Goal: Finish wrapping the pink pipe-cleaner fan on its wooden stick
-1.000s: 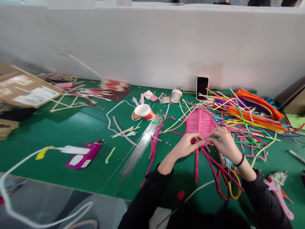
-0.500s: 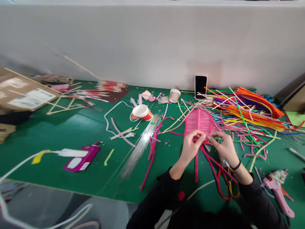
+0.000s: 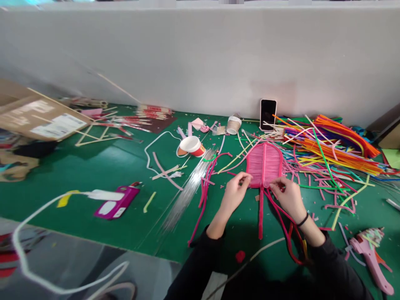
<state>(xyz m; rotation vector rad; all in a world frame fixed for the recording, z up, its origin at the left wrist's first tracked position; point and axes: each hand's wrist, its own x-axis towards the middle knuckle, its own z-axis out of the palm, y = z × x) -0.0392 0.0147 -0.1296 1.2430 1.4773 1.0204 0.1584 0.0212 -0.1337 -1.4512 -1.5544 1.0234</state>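
A pink leaf-shaped piece point(image 3: 256, 164) with a fuzzy pipe-cleaner rim, a raised midrib and fine pink strands across it lies flat on the table. Its thick pink stem point(image 3: 261, 214) points toward me. At the lower left edge, my left hand point(image 3: 233, 191) has thumb and forefinger pinched; what is between the tips is too small to make out. My right hand point(image 3: 286, 196), with a black band at the wrist, pinches at the lower right edge beside the stem. Long pink pipe cleaners point(image 3: 279, 216) run beneath the right hand toward red-handled scissors or pliers point(image 3: 292, 250), partly hidden by my forearm.
Colourful pipe cleaners point(image 3: 340, 141) are heaped at the right, with a pink glue gun point(image 3: 368, 254) nearer me. A phone point(image 3: 268, 114) leans on the wall. Left of the leaf lie clear thin rods point(image 3: 187, 191), a paper cup point(image 3: 191, 145) and a purple box point(image 3: 117, 203).
My hands have moved apart; the left has drawn back leftward from the middle of the leaf's lower edge. The whole view has shifted slightly, so things appear farther right.
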